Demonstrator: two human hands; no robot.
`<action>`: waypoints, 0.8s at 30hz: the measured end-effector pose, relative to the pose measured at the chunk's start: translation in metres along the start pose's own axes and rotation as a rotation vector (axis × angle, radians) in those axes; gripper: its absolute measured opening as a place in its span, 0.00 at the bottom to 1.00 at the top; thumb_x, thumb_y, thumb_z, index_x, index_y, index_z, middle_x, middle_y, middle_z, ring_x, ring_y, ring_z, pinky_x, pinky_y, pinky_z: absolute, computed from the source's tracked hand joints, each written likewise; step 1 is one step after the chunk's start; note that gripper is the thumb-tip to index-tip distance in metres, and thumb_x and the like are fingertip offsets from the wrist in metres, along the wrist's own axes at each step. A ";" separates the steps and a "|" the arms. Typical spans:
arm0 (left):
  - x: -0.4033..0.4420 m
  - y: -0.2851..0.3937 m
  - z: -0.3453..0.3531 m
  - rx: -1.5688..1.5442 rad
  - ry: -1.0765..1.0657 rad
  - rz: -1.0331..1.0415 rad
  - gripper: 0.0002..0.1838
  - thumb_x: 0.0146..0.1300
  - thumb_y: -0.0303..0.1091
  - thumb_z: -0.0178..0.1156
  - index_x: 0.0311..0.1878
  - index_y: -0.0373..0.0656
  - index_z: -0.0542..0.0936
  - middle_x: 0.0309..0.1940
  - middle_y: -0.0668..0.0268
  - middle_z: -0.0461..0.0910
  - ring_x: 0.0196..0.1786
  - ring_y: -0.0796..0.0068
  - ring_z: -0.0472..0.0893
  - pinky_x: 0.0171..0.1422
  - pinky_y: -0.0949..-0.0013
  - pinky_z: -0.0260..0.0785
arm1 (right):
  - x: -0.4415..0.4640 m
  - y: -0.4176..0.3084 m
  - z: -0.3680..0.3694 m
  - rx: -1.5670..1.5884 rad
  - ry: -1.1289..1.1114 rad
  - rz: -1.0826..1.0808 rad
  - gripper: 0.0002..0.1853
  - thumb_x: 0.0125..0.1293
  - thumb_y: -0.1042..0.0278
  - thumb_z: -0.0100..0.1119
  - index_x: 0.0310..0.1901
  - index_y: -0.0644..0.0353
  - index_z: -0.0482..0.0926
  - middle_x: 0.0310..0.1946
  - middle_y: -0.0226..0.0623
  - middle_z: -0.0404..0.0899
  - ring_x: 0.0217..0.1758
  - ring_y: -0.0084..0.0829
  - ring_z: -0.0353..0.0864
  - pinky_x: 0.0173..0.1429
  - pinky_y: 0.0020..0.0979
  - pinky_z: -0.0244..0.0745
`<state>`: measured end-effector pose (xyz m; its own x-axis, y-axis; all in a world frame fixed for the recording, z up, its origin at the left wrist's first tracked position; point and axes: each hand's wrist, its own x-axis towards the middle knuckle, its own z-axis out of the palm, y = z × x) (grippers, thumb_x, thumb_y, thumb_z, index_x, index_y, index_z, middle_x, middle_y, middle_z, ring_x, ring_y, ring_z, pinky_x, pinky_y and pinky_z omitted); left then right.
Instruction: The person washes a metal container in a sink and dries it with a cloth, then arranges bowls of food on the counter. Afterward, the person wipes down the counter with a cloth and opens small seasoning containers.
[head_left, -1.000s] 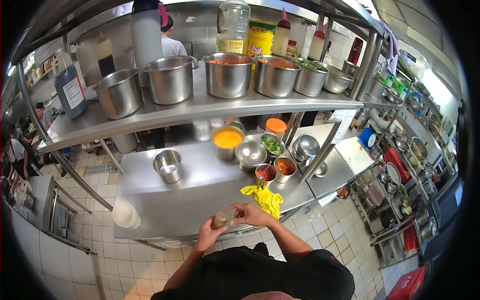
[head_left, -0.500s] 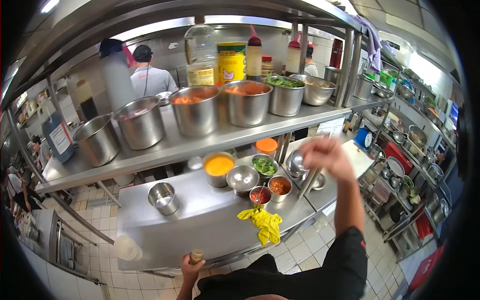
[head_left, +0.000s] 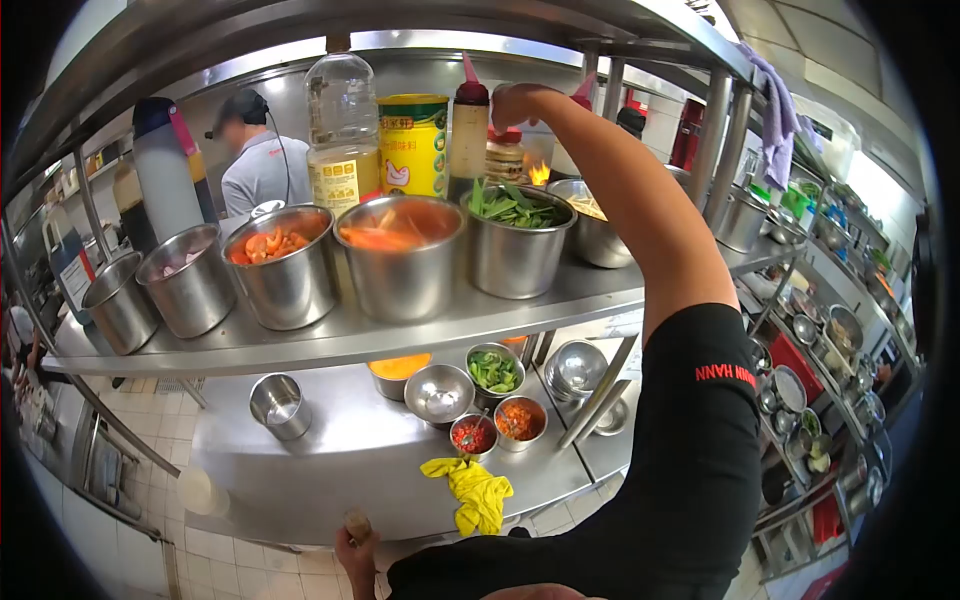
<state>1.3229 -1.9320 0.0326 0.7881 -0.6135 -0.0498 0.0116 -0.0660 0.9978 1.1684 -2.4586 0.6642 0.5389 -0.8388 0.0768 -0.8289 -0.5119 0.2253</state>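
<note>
My left hand (head_left: 355, 550) is low at the table's front edge, its fingers closed round a small jar (head_left: 356, 522) with brownish contents. Up at the shelf, my right hand (head_left: 517, 106) reaches over the metal pots to a red-lidded jar (head_left: 505, 155), fingers bent down at its lid. Just left of that hand stands a squeeze bottle (head_left: 469, 130) with a dark red cap. Whether the right fingers grip the lid cannot be made out. Below the raised arm is a pot of green leaves (head_left: 516, 240).
On the shelf (head_left: 400, 350) stand several metal pots, a yellow can (head_left: 412, 145) and a clear jug (head_left: 342, 130). A yellow cloth (head_left: 478, 495) and bowls of chopped food lie on the lower table (head_left: 320, 480). A person (head_left: 262, 160) stands behind the shelf.
My right hand has risen from beside the jar in my left hand to the red-lidded jar on the shelf. The view has moved closer to the shelf.
</note>
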 end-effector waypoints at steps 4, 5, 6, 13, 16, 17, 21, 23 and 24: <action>-0.030 0.028 0.014 -0.007 0.043 -0.042 0.20 0.48 0.32 0.71 0.44 0.37 0.79 0.37 0.65 0.78 0.41 0.72 0.77 0.48 0.65 0.69 | 0.040 0.028 0.028 0.160 -0.099 -0.032 0.25 0.53 0.58 0.73 0.53 0.56 0.83 0.49 0.45 0.82 0.48 0.44 0.83 0.49 0.44 0.84; -0.033 0.032 0.016 -0.023 0.047 -0.055 0.20 0.48 0.32 0.71 0.44 0.37 0.79 0.36 0.65 0.78 0.40 0.72 0.77 0.47 0.65 0.69 | 0.042 0.033 0.034 0.221 -0.098 -0.050 0.22 0.51 0.56 0.73 0.47 0.56 0.87 0.41 0.45 0.86 0.42 0.44 0.85 0.45 0.42 0.85; -0.036 0.036 0.016 -0.037 0.048 -0.065 0.19 0.48 0.32 0.71 0.44 0.36 0.80 0.36 0.66 0.79 0.39 0.73 0.77 0.47 0.66 0.69 | 0.045 0.038 0.040 0.289 -0.096 -0.062 0.22 0.51 0.56 0.74 0.47 0.56 0.87 0.42 0.45 0.85 0.43 0.44 0.85 0.45 0.43 0.85; -0.008 0.021 0.007 -0.017 -0.088 -0.044 0.18 0.50 0.30 0.70 0.44 0.37 0.80 0.35 0.66 0.79 0.39 0.73 0.78 0.47 0.66 0.70 | 0.024 0.036 0.027 0.330 -0.083 -0.059 0.21 0.47 0.60 0.76 0.47 0.49 0.85 0.34 0.31 0.84 0.37 0.31 0.84 0.39 0.40 0.85; 0.003 0.025 0.008 -0.013 -0.125 -0.068 0.18 0.51 0.31 0.71 0.45 0.37 0.80 0.35 0.66 0.79 0.39 0.72 0.78 0.49 0.65 0.71 | 0.014 0.044 0.011 0.342 0.058 -0.025 0.17 0.46 0.61 0.73 0.40 0.51 0.87 0.32 0.32 0.84 0.35 0.29 0.83 0.38 0.35 0.84; 0.005 0.029 0.009 0.035 -0.127 -0.075 0.19 0.51 0.31 0.71 0.46 0.37 0.80 0.36 0.65 0.79 0.40 0.72 0.79 0.49 0.65 0.72 | 0.002 0.042 0.003 0.308 0.145 -0.002 0.17 0.46 0.61 0.73 0.40 0.50 0.87 0.32 0.32 0.84 0.35 0.29 0.83 0.38 0.34 0.83; 0.014 0.017 0.008 0.153 -0.133 -0.052 0.22 0.51 0.32 0.72 0.49 0.36 0.79 0.40 0.63 0.80 0.43 0.70 0.80 0.52 0.64 0.73 | -0.036 0.033 -0.018 0.166 0.426 -0.001 0.15 0.45 0.59 0.72 0.38 0.48 0.88 0.32 0.31 0.86 0.34 0.29 0.83 0.40 0.30 0.79; 0.017 -0.006 0.009 0.117 -0.155 -0.036 0.24 0.51 0.32 0.73 0.50 0.36 0.78 0.42 0.62 0.80 0.45 0.69 0.80 0.52 0.64 0.73 | -0.048 0.024 -0.021 0.051 0.534 0.037 0.28 0.48 0.54 0.74 0.49 0.63 0.84 0.46 0.48 0.86 0.45 0.37 0.86 0.46 0.37 0.83; 0.018 -0.014 0.009 0.072 -0.173 -0.040 0.25 0.50 0.32 0.73 0.51 0.36 0.78 0.43 0.61 0.80 0.47 0.68 0.80 0.53 0.64 0.73 | -0.062 0.018 -0.023 0.023 0.564 0.069 0.27 0.51 0.57 0.72 0.51 0.63 0.83 0.46 0.48 0.86 0.43 0.36 0.86 0.44 0.38 0.82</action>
<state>1.3318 -1.9493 0.0175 0.6705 -0.7348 -0.1023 -0.0086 -0.1456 0.9893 1.1236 -2.4118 0.6859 0.4744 -0.6451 0.5990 -0.8649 -0.4685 0.1803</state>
